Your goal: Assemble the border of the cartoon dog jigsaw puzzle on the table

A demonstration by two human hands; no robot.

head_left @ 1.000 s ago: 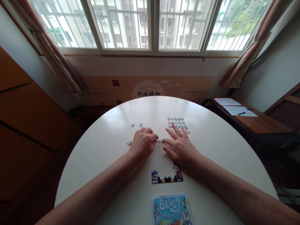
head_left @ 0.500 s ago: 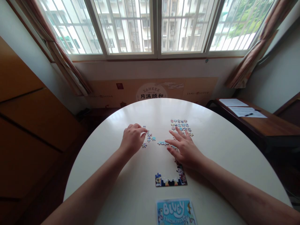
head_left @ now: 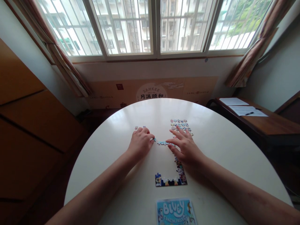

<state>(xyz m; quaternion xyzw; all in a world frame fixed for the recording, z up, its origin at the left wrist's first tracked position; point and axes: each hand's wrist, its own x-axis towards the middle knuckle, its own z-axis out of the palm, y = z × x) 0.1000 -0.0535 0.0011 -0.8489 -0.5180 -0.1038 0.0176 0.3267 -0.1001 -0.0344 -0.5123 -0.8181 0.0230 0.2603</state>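
Observation:
My left hand [head_left: 141,140] is closed, its thumb and fingertips pinching a light-blue puzzle piece [head_left: 153,139] at the table surface. To the right, my right hand [head_left: 184,144] has its fingers spread, with the fingertips over the upper right part of a partly joined jigsaw puzzle [head_left: 171,182]. The puzzle's joined pieces run along the bottom, up the right side and across a light-blue strip [head_left: 161,143] at the top. Loose puzzle pieces [head_left: 179,121] lie in rows beyond my right hand. A couple more pieces [head_left: 136,127] show behind my left hand, which hides others.
Everything lies on a round white table [head_left: 98,156]. A blue "Bluey" picture card or box [head_left: 175,212] is at the near edge of view. At right, a wooden desk [head_left: 262,125] holds papers [head_left: 248,111] and a pen. A barred window is ahead.
My left hand has moved right and slightly nearer, from the loose pieces at left to the light-blue piece. My right hand has stayed nearly still.

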